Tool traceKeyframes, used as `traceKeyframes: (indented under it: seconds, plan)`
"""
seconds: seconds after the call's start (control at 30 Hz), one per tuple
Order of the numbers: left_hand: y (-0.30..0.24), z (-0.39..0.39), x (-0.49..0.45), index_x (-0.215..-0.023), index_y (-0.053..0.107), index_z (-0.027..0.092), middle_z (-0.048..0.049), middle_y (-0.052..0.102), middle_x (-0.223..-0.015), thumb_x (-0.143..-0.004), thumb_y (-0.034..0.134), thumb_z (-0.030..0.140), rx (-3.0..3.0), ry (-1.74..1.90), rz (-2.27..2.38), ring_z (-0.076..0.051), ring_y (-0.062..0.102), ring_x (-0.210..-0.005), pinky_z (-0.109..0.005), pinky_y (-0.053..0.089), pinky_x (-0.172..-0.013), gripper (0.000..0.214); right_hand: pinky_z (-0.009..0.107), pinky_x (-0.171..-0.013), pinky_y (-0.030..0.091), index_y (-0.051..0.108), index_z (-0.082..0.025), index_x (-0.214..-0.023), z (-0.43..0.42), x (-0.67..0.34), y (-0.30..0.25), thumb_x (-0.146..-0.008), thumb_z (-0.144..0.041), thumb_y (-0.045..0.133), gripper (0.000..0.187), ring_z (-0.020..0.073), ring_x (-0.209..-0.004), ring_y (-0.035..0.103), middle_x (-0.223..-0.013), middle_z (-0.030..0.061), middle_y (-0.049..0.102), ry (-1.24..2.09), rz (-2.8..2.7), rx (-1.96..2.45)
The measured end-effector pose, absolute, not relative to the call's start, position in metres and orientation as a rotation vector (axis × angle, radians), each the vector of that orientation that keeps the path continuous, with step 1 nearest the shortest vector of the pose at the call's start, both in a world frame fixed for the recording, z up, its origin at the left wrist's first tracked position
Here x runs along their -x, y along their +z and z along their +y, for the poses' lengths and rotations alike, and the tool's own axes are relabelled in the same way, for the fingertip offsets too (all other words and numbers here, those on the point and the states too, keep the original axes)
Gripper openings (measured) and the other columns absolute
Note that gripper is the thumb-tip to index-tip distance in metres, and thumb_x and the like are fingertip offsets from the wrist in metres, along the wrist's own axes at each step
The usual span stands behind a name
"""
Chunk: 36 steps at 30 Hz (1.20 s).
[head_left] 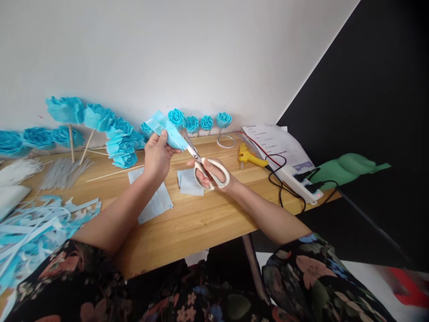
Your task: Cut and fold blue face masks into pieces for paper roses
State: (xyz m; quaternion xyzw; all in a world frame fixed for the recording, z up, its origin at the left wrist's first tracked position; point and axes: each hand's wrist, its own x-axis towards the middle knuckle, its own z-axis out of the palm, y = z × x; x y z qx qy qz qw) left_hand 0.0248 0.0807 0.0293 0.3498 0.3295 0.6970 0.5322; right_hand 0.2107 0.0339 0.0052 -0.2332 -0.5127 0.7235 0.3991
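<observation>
My left hand [158, 153] pinches a folded piece of light blue fabric [165, 129], holding it above the table. In my right hand [209, 173] is a pair of scissors [219, 172] with cream handles, its blades at the fabric's lower right corner. Whether the blades are parted there is too small to tell. Below my left wrist a pale blue sheet [156, 205] lies flat on the table. A smaller folded pale blue piece [191, 182] lies under the scissors, partly covered by my right hand.
Blue fabric flowers [122, 138] on sticks line the wall. Blue and white strips [36, 232] heap at the left, near grey wires [63, 172]. Rightward are a tape ring [226, 141], yellow glue gun [250, 155], printed papers [278, 145], a power strip [301, 185] with cables and a green item [348, 170].
</observation>
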Motion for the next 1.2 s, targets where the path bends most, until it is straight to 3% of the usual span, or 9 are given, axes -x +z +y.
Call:
traceKeyframes:
  seconds: [0.47,0.73,0.9,1.2]
  plan:
    - [0.029,0.084,-0.02,-0.088,0.063,0.019,0.0031,0.068,-0.066,-0.088,0.076,0.04,-0.856,1.664,0.799,-0.01,0.065,-0.053,-0.017,0.053,-0.048,0.025,0.018,-0.034,0.029,0.071,-0.011,-0.111,0.029,-0.208,0.011,-0.083,-0.066,0.072,0.063,0.0029,-0.038,0.038,-0.058,-0.0061,0.054,1.779,-1.303,0.739]
    - [0.025,0.088,-0.018,-0.087,0.06,0.019,0.0032,0.068,-0.067,-0.09,0.074,0.039,-0.885,1.684,0.802,-0.011,0.068,-0.056,-0.019,0.057,-0.056,0.024,0.022,-0.048,0.043,0.063,-0.014,-0.119,0.037,-0.212,0.005,-0.091,-0.07,0.059,0.063,0.0085,-0.053,0.053,-0.067,-0.0039,0.056,1.933,-1.395,0.461]
    - [0.023,0.091,-0.016,-0.085,0.06,0.02,0.004,0.069,-0.066,-0.089,0.075,0.041,-0.906,1.699,0.788,-0.01,0.066,-0.053,-0.018,0.056,-0.054,0.027,0.023,-0.048,0.042,0.054,-0.018,-0.128,0.037,-0.214,0.006,-0.092,-0.069,0.058,0.063,0.0098,-0.053,0.053,-0.066,-0.0051,0.057,1.955,-1.44,0.453]
    - [0.023,0.089,-0.018,-0.083,0.058,0.02,0.004,0.068,-0.065,-0.086,0.077,0.044,-0.935,1.65,0.79,-0.01,0.065,-0.051,-0.018,0.055,-0.049,0.031,0.022,-0.046,0.044,0.049,-0.021,-0.125,0.038,-0.214,0.006,-0.092,-0.068,0.06,0.059,0.01,-0.051,0.053,-0.069,-0.0048,0.061,1.912,-1.457,0.445]
